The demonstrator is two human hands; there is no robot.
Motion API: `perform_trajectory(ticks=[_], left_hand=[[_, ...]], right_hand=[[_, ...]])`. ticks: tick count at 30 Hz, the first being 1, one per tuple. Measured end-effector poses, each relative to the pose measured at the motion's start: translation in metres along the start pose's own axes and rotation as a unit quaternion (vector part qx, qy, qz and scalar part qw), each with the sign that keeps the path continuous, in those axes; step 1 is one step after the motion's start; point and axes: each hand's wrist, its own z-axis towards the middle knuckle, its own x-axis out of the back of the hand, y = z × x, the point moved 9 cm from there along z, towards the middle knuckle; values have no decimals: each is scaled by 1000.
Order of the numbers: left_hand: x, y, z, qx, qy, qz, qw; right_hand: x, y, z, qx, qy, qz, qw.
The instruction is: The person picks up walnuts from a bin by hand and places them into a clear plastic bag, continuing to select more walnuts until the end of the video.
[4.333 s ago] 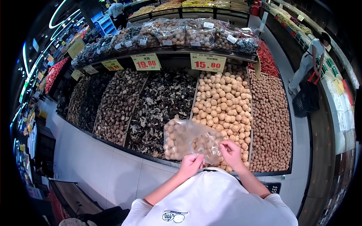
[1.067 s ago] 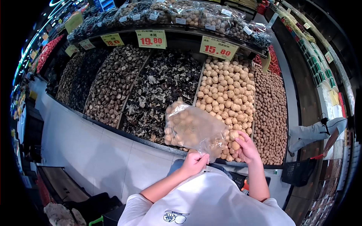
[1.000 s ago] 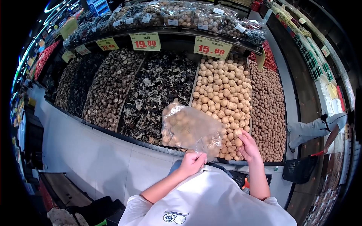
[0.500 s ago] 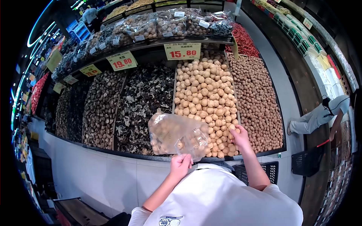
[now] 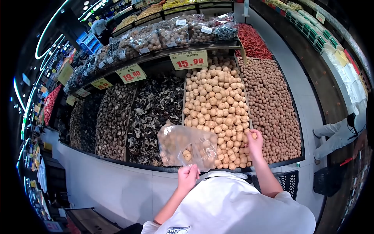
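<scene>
My left hand (image 5: 188, 176) is closed on the edge of a clear plastic bag (image 5: 171, 150), which has walnuts in its lower part and lies over the front of the bins. My right hand (image 5: 255, 145) pinches a pale walnut (image 5: 254, 135) between thumb and fingers, above the border of two bins. Beneath it on the left is the bin of pale walnuts (image 5: 214, 97). On the right are small round brown dried fruits (image 5: 270, 97). Dried black fungus (image 5: 154, 113) fills the bin behind and left of the bag.
Bagged dried goods (image 5: 150, 37) line a shelf over the bins, with price signs (image 5: 189, 60) beneath. Red dried chillies (image 5: 253, 41) lie at the back right. A black basket (image 5: 288, 183) is by my right arm. A person (image 5: 339, 134) stands at the right near another basket (image 5: 327, 181).
My view has shifted slightly, so the bins sit lower and further right. My right hand has lifted a little from the walnuts with one in its fingers. The person at the right has stepped.
</scene>
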Motion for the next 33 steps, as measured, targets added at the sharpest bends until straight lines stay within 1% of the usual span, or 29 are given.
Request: perform_trajectory(ticks=[2,4,5,7,9,10,12,13,15,16,17,18,23,26,28,30,31,32,33], left_hand=[[-2,1,2,4,11,3,1000],[-4,4,3,14,18,2,1000],[-4,4,5,25,26,-3,999],[-6,5,6,30,31,-1,999],[-7,2,6,39,36,2,999],[-8,1,6,38,36,-3,999],[-9,1,9,41,33,1,999],[-11,1,9,35,32,-2,999],[-13,1,9,30,31,-4,999],[-13,1,10,28,35,1,999],[-12,2,10,26,39,6,999],[-10,1,10,26,42,8,999],[-5,0,5,22,56,33,998],[-5,-6,5,24,56,21,998],[-7,-5,7,22,51,17,998],[-8,-4,8,19,45,14,999],[-9,-6,8,22,42,13,999],[-9,-6,9,25,39,12,999],[-11,-3,10,25,36,13,999]], right_hand=[[2,1,9,-10,-15,9,1000],[-6,-1,17,-45,-31,98,994],[-9,-4,21,-53,-41,112,991],[-18,-9,35,-39,-60,110,991],[-30,-20,46,-12,-107,84,991],[-37,-32,49,-15,-106,88,990],[-64,-57,55,35,-141,-12,989],[-70,-58,62,31,-140,-10,990],[-87,-66,71,93,-156,-92,979],[-91,-68,73,92,-157,-90,979],[-94,-81,72,168,-138,-163,962],[-99,-93,67,243,-118,-233,934],[-98,-94,64,281,-108,-210,930],[-90,-94,62,280,-96,-187,937],[-86,-95,64,270,-94,-175,942],[-80,-89,75,217,-88,-119,965],[-81,-90,76,191,-107,-155,963],[-81,-92,78,191,-105,-153,964],[-85,-104,74,254,-99,-210,939]])
